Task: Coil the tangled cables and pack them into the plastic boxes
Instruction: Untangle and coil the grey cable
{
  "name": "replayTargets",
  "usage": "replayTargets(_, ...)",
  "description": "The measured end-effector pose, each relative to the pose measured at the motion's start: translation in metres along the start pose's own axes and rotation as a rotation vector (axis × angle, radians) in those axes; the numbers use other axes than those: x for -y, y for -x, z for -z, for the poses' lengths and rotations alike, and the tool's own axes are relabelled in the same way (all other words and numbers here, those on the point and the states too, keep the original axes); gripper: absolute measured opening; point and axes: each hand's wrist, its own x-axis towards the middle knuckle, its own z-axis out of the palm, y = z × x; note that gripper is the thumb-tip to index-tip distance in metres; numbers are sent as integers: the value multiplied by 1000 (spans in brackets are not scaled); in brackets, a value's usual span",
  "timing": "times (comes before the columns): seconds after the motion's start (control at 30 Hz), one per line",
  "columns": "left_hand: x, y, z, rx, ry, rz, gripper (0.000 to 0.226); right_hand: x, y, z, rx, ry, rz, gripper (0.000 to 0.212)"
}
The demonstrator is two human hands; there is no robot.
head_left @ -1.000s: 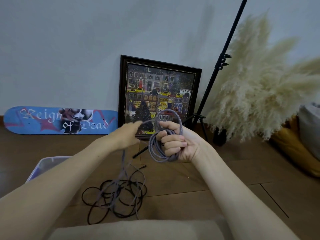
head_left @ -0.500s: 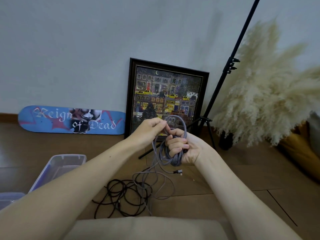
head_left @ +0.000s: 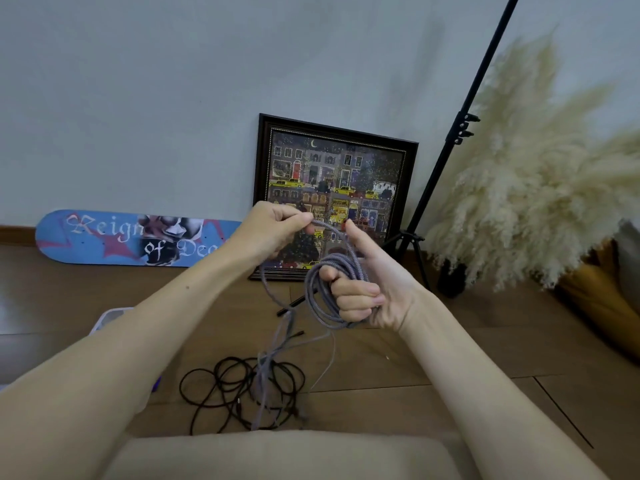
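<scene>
rn right grip [head_left: 367, 292] curled round grey cable [head_left: 323, 303] loops, left grip [head_left: 273, 230] pinching its slack; black tangle [head_left: 235, 393] below not started, nothing boxed yet imo.

Wooden floor [head_left: 450, 344] carries tangled black cables [head_left: 221, 393] and, seemingly, a plastic box [head_left: 110, 317].

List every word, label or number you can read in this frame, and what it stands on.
"Reign of De": skateboard deck, in pale gothic lettering; the last letters are hidden behind the left forearm.
Framed picture: any shop signs are too small to read.
Nothing else carries readable text.
</scene>
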Motion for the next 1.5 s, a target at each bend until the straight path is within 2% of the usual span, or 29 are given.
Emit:
replayTargets(0.13, 4, 7, 3, 76, 0, 60, 25, 0, 3, -1, 143, 44, 45, 45)
replayTargets(0.3, 2, 10, 3, 149, 160, 147, 23, -1, 6, -7, 141, 43, 177, 15)
replayTargets(0.4, 3, 14, -8, 186, 296, 181, 33, 2, 4, -11, 190, -43, 292, 12)
replayTargets(0.53, 8, 21, -29, 170, 475, 242, 30, 5, 3, -10, 250, -313, 414, 19)
replayTargets(0.63, 6, 27, -43, 152, 582, 290, 29, 5, 4, -13, 57, -326, 558, 16)
replayTargets(0.73, 1, 33, -52, 151, 619, 322, 22, 6, 3, -17, -147, -316, 681, 30)
replayTargets(0.9, 6, 40, -66, 142, 591, 376, 29, 9, 3, -18, -266, -300, 800, 41)
replayTargets(1.13, 15, 54, -80, 218, 564, 447, 21, 11, -4, -13, -429, -245, 912, 57)
replayTargets(1.2, 19, 59, -85, 237, 548, 456, 19, 13, -3, -13, -477, -220, 915, 53)
replayTargets(1.27, 21, 62, -89, 262, 489, 439, 19, 12, -4, -12, -527, -202, 910, 40)
replayTargets(1.33, 20, 64, -89, 295, 458, 426, 21, 10, -8, -9, -593, -111, 890, 39)
replayTargets(1.43, 16, 63, -83, 333, 427, 437, 26, 6, -14, -6, -710, 196, 847, 72)
replayTargets(1.5, 14, 60, -78, 323, 429, 443, 24, 3, -16, -5, -802, 401, 837, 80)
